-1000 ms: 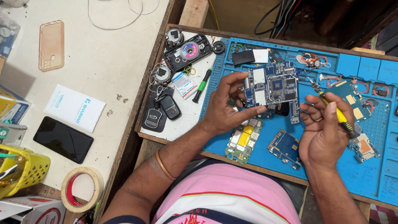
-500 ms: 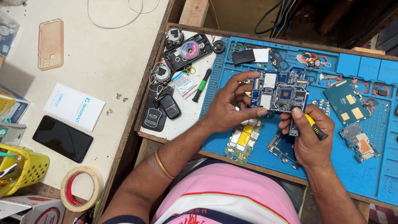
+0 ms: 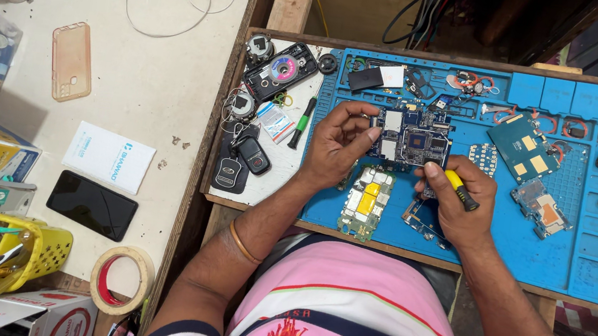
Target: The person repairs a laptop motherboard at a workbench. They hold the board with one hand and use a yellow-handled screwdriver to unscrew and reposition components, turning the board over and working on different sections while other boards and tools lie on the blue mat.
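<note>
From the head view, the blue rectangular phone circuit board [image 3: 411, 138] is now seen steadied on the blue silicone work mat [image 3: 570, 247], having been shifted slightly since half a second ago. It is pinched at its left edge by the left hand [image 3: 338, 144]. The yellow-handled screwdriver [image 3: 459, 189] is gripped in the curled right hand [image 3: 456, 204], its tip hidden.

A pale worktable [image 3: 170, 99] stands beside a wooden-framed bench [image 3: 288, 11], with dim clutter behind.

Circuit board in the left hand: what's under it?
Under the circuit board the blue mat shows around its edges; anything directly beneath is covered. Left hand grips its left edge.
</note>
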{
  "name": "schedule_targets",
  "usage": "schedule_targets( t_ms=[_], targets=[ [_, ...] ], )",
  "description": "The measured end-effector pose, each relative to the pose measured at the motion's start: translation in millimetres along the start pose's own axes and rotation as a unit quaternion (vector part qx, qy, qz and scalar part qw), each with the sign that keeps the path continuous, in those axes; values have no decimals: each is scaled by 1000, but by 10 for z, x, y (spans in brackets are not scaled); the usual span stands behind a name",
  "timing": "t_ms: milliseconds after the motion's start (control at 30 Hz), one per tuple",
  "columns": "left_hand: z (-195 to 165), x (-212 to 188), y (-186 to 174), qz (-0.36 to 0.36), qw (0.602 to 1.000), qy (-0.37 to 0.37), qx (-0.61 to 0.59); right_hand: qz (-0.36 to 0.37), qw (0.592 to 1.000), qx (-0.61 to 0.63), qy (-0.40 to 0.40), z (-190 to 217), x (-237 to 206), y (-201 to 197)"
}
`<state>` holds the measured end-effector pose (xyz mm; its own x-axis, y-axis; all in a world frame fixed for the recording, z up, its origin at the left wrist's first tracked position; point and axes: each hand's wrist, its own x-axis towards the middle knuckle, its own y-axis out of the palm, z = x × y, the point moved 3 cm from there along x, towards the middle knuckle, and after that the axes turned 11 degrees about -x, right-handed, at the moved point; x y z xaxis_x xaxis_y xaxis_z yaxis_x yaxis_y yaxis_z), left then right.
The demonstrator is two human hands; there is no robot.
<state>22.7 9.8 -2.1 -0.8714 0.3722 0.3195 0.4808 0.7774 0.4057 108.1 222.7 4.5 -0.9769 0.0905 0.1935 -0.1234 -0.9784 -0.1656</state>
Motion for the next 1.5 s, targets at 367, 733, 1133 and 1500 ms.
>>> schedule_targets(
  t_ms=[367,733,1133,1500],
  targets=[
    [-1,16,-30,-19,999,-13,30,11,1000,-10,-7,-51,-32,-4],
    [1,39,-35,-12,999,0,35,8,1000,-14,-9,-52,-9,-5],
    [19,37,-44,0,999,13,37,15,999,-21,-28,-47,-6,1],
    [-27,15,3,-5,991,25,135,14,999,-15,-34,-33,-18,-4]
  ],
)
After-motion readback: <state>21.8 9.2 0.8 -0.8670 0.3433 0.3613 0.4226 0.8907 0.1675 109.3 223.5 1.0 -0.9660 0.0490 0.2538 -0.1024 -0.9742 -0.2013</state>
